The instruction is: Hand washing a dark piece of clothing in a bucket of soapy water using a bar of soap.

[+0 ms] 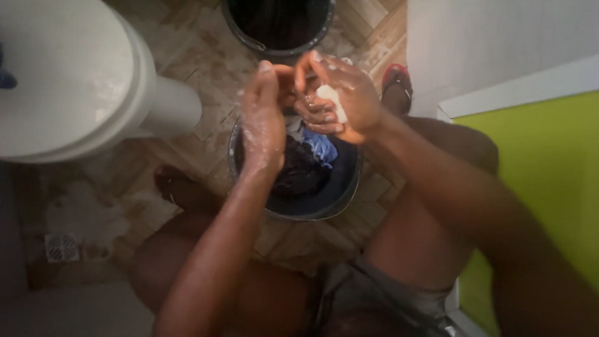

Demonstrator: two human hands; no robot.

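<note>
A dark round basin (342, 195) stands on the tiled floor between my knees, with wet dark and blue clothes (306, 163) in it. My right hand (340, 100) is above the basin's far rim, fingers curled round a small white bar of soap (331, 100). My left hand (262, 122) is raised beside it, wet and soapy, fingers extended and its fingertips meeting the right hand's fingers. Both forearms reach forward over my bare knees.
A white toilet (68, 81) stands at the left. A dark bucket (281, 28) is on the floor beyond the basin. A floor drain (61, 247) sits at lower left. A white wall and a green panel (543, 175) are at the right. My feet in red-strapped sandals (397, 80) flank the basin.
</note>
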